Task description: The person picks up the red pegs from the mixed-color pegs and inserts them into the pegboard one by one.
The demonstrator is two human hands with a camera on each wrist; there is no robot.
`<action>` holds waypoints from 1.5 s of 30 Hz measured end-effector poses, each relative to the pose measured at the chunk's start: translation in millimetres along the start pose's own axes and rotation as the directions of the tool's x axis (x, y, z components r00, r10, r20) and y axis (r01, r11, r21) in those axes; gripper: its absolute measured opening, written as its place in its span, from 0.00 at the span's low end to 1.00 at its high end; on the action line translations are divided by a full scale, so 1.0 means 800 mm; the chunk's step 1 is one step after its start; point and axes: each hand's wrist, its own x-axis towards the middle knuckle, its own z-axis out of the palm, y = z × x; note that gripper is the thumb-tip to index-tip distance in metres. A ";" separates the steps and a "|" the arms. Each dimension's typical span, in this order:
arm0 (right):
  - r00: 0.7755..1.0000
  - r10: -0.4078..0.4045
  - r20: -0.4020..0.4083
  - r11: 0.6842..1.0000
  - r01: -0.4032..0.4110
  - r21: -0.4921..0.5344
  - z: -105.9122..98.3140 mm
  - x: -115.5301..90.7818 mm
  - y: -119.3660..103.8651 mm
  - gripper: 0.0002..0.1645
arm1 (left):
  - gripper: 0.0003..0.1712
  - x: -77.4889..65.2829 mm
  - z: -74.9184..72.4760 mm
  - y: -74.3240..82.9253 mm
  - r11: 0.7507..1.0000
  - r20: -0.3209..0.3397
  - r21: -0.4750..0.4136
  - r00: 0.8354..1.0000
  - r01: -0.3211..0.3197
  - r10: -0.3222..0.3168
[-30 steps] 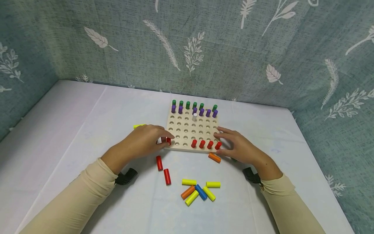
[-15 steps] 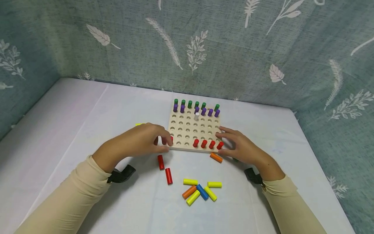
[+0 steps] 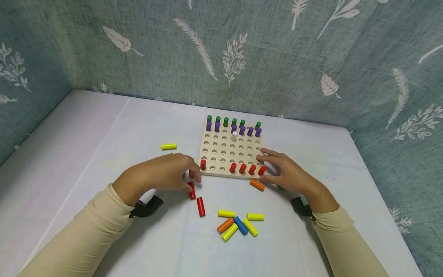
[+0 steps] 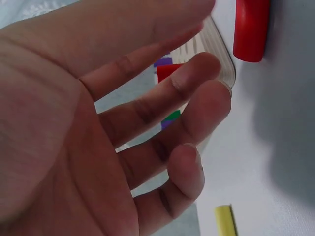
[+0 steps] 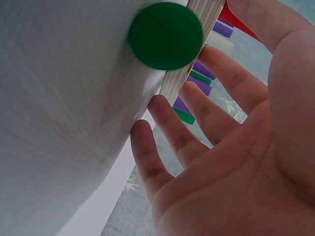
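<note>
My left hand (image 3: 169, 173) hovers just left of the wooden peg board (image 3: 218, 174), its fingers loosely bent with nothing between them. Its thumb tip overlaps a red peg (image 3: 192, 192) lying on the table; the left wrist view has a red peg (image 4: 251, 32) beyond the thumb, and contact is unclear. A second red peg (image 3: 201, 207) lies just nearer. In the board's front left corner a red peg (image 3: 203, 164) stands upright. My right hand (image 3: 288, 173) rests its spread fingers against the board's right edge. A green peg (image 5: 166, 36) lies near that palm.
Upright on the board are green pegs, purple pegs (image 3: 242, 130), a white peg (image 3: 233, 135) and more red pegs (image 3: 242, 168). An orange peg (image 3: 257, 185) lies before it. Yellow, orange and blue pegs (image 3: 240, 226) cluster nearer. One yellow peg (image 3: 169, 146) lies left.
My left hand has let go of the red peg in the front left corner and moved toward me, over a loose red peg. My right hand has stayed at the board's edge.
</note>
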 end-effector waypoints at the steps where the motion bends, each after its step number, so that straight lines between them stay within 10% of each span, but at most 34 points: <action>1: 1.000 -0.001 -0.001 1.000 0.001 0.000 0.000 0.000 0.000 0.40 | 0.13 0.000 0.000 -0.001 1.000 0.001 0.006 1.000 -0.007 0.007; 34: 1.000 0.005 0.000 1.000 -0.005 0.011 0.002 0.001 -0.003 0.41 | 0.08 0.014 0.014 -0.015 0.999 0.034 -0.033 0.999 0.001 0.000; 45: 1.000 0.006 -0.005 1.000 -0.006 -0.006 0.000 0.000 -0.002 0.41 | 0.06 0.019 0.012 -0.011 0.996 -0.089 -0.066 0.994 -0.067 0.061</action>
